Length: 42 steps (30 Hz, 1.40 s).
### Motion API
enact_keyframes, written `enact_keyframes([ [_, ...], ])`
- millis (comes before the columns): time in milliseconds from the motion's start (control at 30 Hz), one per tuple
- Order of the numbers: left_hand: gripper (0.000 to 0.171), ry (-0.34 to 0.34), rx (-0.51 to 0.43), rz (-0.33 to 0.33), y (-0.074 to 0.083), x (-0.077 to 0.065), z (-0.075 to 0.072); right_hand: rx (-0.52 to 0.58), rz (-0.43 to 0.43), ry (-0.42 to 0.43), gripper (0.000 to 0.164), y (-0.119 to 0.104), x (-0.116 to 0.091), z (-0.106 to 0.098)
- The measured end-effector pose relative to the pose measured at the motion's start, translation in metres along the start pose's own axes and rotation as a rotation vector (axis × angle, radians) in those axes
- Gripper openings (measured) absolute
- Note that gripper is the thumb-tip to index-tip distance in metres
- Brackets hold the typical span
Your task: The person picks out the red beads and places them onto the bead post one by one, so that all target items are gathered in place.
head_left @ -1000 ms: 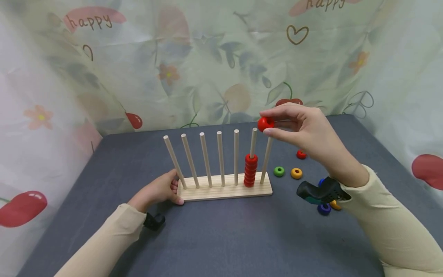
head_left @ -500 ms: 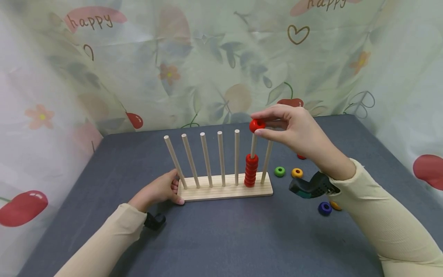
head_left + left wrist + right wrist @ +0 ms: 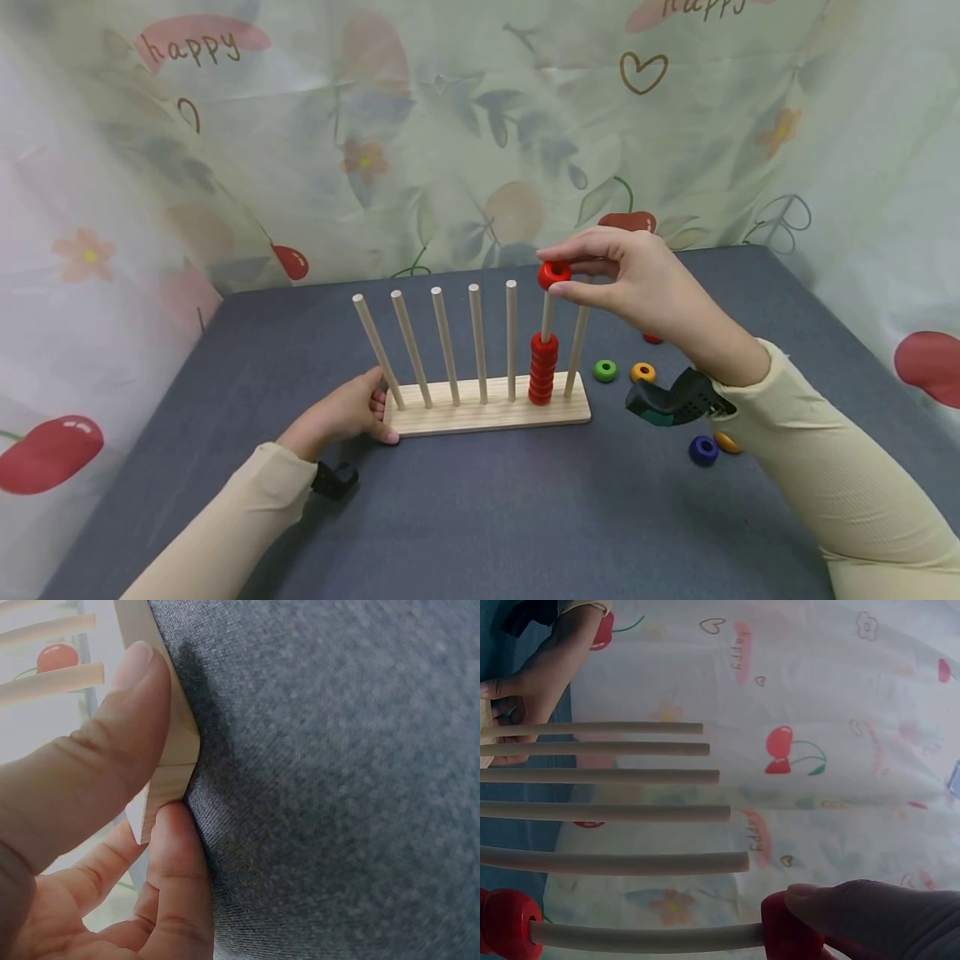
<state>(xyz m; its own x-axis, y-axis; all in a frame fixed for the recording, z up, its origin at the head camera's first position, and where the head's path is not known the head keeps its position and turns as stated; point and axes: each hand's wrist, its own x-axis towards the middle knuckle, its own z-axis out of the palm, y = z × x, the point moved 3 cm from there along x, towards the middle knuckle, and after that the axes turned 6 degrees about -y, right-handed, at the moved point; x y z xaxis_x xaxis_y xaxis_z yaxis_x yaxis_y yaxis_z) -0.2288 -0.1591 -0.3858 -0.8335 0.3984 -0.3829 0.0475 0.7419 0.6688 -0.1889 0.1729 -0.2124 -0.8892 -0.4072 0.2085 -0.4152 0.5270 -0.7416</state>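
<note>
A wooden peg rack [image 3: 450, 417] stands on the table, a row of several upright pegs on its pale base. My left hand [image 3: 341, 410] grips the base's left end, thumb along the front edge and fingers at the end, as the left wrist view shows [image 3: 105, 750]. Several red beads [image 3: 543, 371] are stacked on the second peg from the right. At that peg's top, my right hand [image 3: 626, 268] pinches a red bead [image 3: 553, 276] between thumb and fingers. In the right wrist view the peg's tip meets the held bead [image 3: 784, 930]; its far side is hidden.
Right of the rack lie a green bead [image 3: 605, 371], an orange bead [image 3: 642, 372], a dark blue bead [image 3: 703, 451] and another orange bead [image 3: 727, 442]. A red bead [image 3: 652, 338] is partly hidden behind my right hand. A patterned curtain [image 3: 450, 150] hangs behind the table.
My right hand has moved left with the red bead, from beside the peg's tip to over it, and is nearly still since half a second ago. My left hand has stayed in place.
</note>
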Motion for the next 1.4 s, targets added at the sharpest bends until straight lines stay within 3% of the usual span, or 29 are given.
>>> enact_keyframes([
  [400,0.068,0.002,0.008,-0.020,0.0003,0.0000,0.0012,-0.020,0.034,-0.027,0.034,0.0004,0.0015,-0.0008],
  [767,0.067,-0.001,0.000,0.004,0.0005,0.0000,-0.0006,-0.098,0.069,-0.037,0.033,-0.0020,0.0008,-0.0024],
  [1400,0.067,-0.002,0.003,0.017,-0.0009,0.0015,-0.0010,-0.117,0.053,-0.033,0.034,-0.0018,0.0016,-0.0025],
])
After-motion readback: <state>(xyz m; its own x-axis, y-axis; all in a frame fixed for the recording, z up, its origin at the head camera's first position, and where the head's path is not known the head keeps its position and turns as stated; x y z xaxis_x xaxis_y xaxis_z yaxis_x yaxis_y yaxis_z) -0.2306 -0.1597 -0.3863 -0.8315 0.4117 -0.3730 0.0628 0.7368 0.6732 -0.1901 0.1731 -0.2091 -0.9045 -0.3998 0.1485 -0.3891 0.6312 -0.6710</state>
